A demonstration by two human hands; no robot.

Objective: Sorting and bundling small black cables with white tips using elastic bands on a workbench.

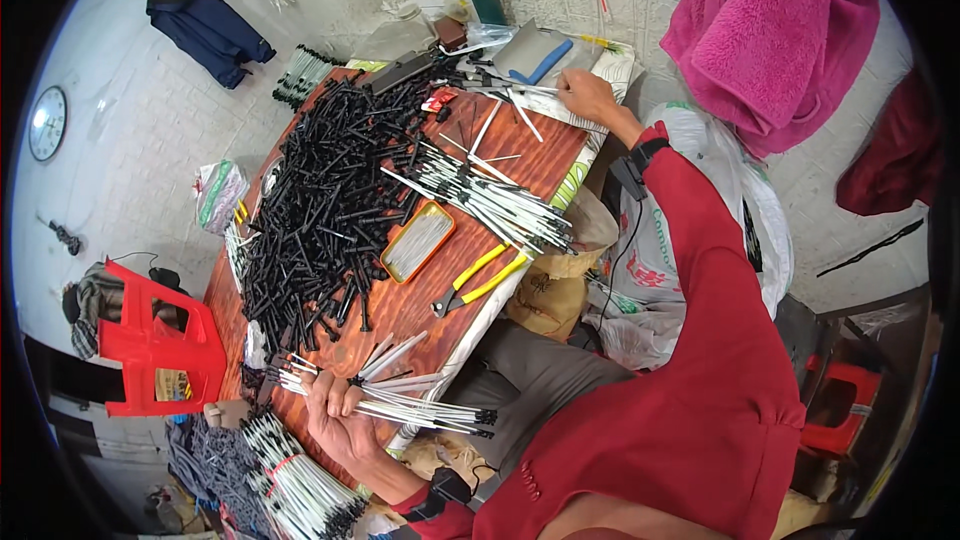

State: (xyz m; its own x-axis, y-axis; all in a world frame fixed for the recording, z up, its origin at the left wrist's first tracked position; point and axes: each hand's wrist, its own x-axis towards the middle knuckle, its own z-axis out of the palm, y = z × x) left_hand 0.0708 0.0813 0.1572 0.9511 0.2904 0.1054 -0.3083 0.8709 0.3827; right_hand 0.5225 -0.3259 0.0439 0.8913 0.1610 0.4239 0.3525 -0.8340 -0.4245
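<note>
At the bench [565,148] | left hand [337,418] clutching black-tipped white rods [420,412] | right hand [588,96] curled, contents unclear | seemingly gathering; next needs steady left grip

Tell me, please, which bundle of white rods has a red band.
The large bundle at lower left, below the left hand; a red band crosses it, unlike the held bunch and the bunch beside the pliers.
</note>
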